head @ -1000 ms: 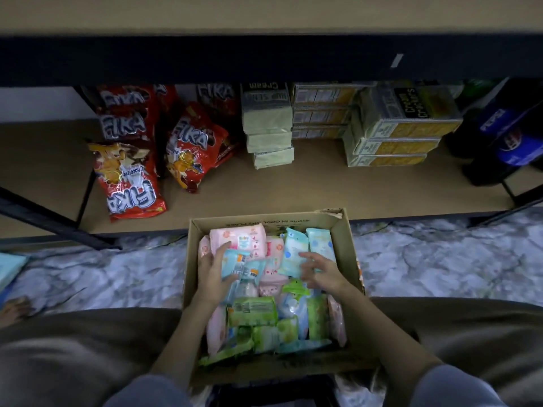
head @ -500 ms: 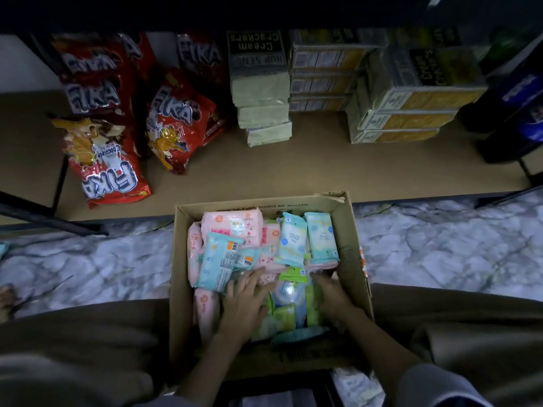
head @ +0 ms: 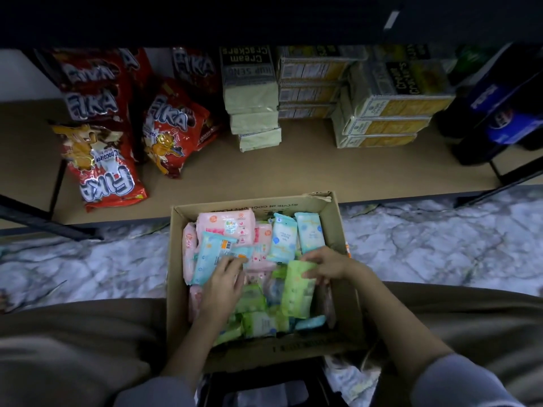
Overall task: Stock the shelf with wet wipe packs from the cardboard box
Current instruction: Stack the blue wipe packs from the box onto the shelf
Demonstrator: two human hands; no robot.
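Right hand point(head: 326, 265) pinching the top edge of a green wet wipe pack point(head: 296, 292), tilted up out of the pile; half a second ago buried low among the packs with nothing raised. Left hand point(head: 223, 283) resting with fingers spread and fairly straight on a blue pack point(head: 211, 257), shifted up from the green ones nearer the body. Judged a first pick: one pack freed, ready to go to the shelf point(head: 293, 171). Cardboard box point(head: 176, 289) on the floor between the knees, full of pink, blue and green packs. Readable on the shelf: "FIKA" on red snack bags point(head: 108, 183), "Cream Crackers" and "HUP SENG" on a pale stack point(head: 249, 74), Pepsi logo on dark bottles point(head: 502, 118).
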